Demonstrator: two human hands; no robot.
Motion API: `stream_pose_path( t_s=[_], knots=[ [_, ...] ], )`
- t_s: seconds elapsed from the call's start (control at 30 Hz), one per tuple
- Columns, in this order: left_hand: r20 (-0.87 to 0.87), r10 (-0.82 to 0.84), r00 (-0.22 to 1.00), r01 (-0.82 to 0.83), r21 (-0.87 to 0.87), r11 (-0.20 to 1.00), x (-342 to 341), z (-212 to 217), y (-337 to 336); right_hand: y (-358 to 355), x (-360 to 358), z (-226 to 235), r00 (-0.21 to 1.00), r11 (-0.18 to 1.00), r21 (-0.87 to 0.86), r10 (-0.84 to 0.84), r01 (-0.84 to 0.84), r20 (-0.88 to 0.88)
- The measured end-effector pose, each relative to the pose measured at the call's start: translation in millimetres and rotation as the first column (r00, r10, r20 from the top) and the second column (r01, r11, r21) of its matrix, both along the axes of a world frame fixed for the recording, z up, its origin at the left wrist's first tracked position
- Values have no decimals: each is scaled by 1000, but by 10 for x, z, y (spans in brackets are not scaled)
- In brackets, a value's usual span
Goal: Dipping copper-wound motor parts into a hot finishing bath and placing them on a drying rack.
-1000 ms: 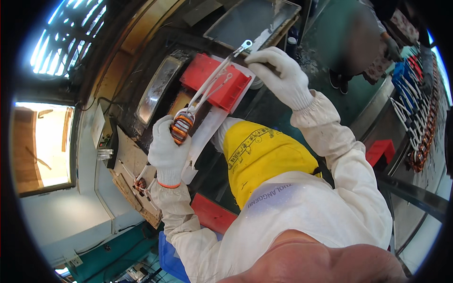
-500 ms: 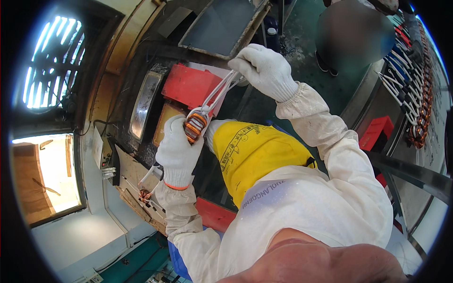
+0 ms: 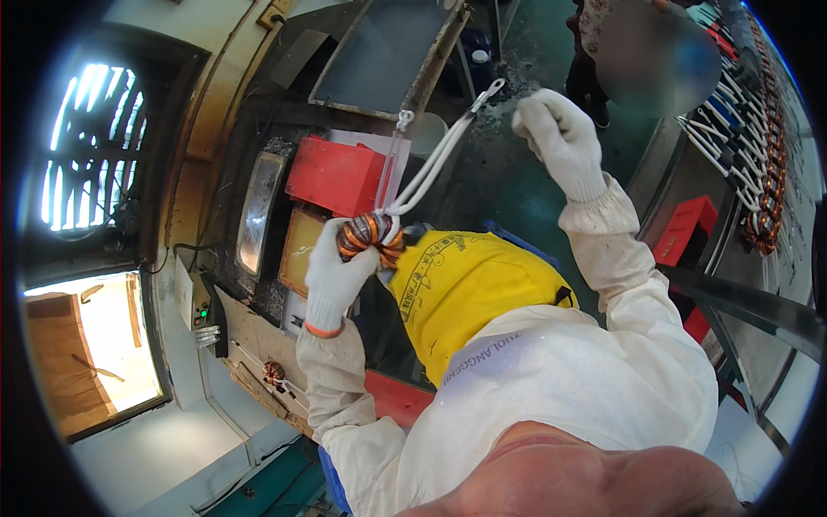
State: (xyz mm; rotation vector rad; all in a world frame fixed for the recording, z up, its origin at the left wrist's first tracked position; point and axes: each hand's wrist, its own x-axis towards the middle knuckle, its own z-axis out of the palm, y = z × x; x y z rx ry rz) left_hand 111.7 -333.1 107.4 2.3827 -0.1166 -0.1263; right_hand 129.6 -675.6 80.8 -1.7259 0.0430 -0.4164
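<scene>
My left hand point(image 3: 334, 280), in a white knit glove, grips a ring-shaped copper coil point(image 3: 372, 236) with its thumb and fingers around the windings. White sleeved leads point(image 3: 429, 172) rise from the coil and spread apart. One lead group ends in a silver ring terminal point(image 3: 495, 85), another in a terminal point(image 3: 404, 120) farther left. Off to the right of these ends, my gloved right hand point(image 3: 562, 142) hangs in the air with curled fingers and touches no lead. Nothing shows between its fingers.
Beyond the coil are a red box point(image 3: 334, 175), a shallow yellowish tray point(image 3: 304, 248) and a metal-rimmed rectangular pot point(image 3: 261, 211). A large grey tray point(image 3: 379, 56) lies farther off. Another coil point(image 3: 274, 373) sits at left. Many coils point(image 3: 762, 207) line the right bench; a person stands beside it.
My right hand has let go of the leads and moved right. The leads now fan apart, and the coil has turned in my left hand, shifting slightly right.
</scene>
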Motion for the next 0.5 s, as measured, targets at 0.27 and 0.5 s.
stream_pose_path(
  t_s=[0.27,0.5],
  knots=[
    [-504,-465,728,-472,-860,194,-114,-689,77,19,65,-310,991,703,709,123,-55,-45],
    [94,-967,235,-724,-647,-239,-124,-761,-269,556,252,-134,910,829,497,380,-256,-165]
  ],
)
